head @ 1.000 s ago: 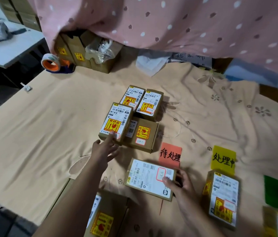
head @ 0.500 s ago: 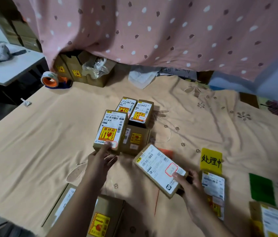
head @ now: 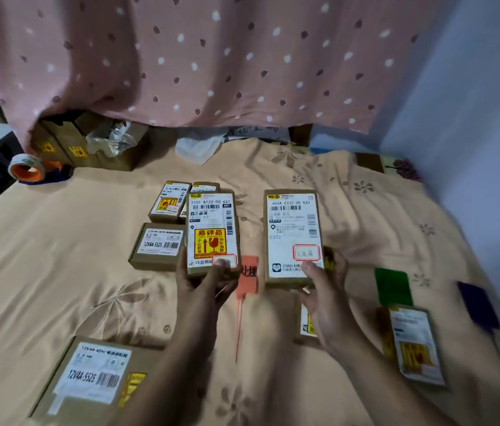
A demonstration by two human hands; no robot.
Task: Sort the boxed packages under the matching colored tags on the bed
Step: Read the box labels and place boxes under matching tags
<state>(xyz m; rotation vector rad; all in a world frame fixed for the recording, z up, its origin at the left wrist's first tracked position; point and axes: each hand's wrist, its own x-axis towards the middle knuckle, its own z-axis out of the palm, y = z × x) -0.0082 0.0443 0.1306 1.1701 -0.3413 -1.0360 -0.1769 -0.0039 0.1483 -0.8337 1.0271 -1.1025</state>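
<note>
Two boxed packages are held up above the bed (head: 58,272), labels facing the camera: one (head: 213,233) in the left hand (head: 202,287) grip, the other (head: 293,238) in the right hand (head: 324,290) grip. The sticker colours are apparently being read; next, each must be laid under its matching tag, perhaps the red tag (head: 248,276) between them.

Hidden, cropped and blurred bits

My raised boxes cover most of the red tag (head: 247,273) and nearly all of the yellow tag (head: 330,256) at twelve o'clock; the box at seven o'clock (head: 89,379) runs off the bottom edge, and the box at four o'clock (head: 414,345) is smeared unreadable.
</note>
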